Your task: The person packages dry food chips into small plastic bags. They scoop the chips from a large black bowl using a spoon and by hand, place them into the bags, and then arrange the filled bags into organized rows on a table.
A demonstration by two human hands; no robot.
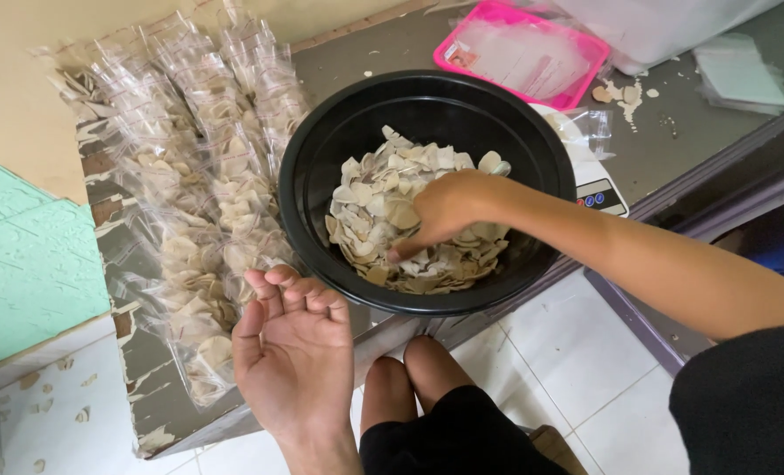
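Fingers (401,252) of the right hand (449,207) are curled down into the pale chips (383,211), their tips buried among the pieces, so I cannot tell whether they grip any. These chips fill the bottom of a black bowl (321,149) that sits at the front edge of the counter (673,141). Beside the bowl, the left hand (295,352) waits palm up, fingers loosely spread and empty, just past the counter's front edge. Rows of clear filled bags (203,176) lie along the counter's left side. A pink tray (585,48) lies behind the bowl, towards the back edge.
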